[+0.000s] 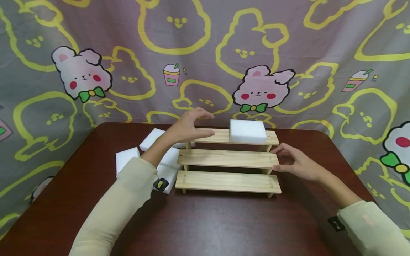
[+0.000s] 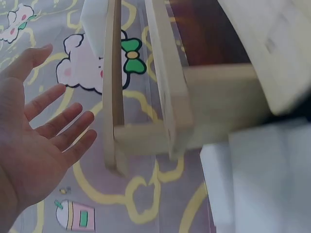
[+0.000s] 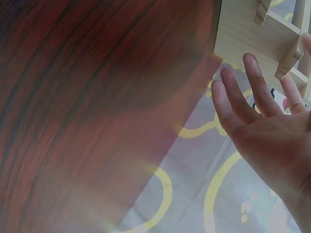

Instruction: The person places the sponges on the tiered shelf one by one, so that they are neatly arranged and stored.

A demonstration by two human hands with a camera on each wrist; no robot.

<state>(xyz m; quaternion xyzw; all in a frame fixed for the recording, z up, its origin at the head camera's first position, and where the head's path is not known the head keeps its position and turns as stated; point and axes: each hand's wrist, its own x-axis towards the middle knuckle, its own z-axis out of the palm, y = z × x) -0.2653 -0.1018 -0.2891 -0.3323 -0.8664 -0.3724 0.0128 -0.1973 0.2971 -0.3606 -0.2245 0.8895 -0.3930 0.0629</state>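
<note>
We see a reddish-brown table (image 1: pixel 217 224). Beyond its far edge, we note grey cloth (image 1: pixel 205 65) printed with rabbits.

The worktop (image 1: pixel 217 227) is dark reddish-brown with streaked wood grain, its far corners rounded, and a soft sheen shows near its front. Directly on it stands a pale three-tier wooden stepped rack (image 1: pixel 227 158), its long plank tiers rising towards the back. Several white foam blocks (image 1: pixel 171 158) lie just beside the rack's left end, partly hidden in the head view. The rack's top tier carries another white block (image 1: pixel 247 131), set towards its right end.
</note>
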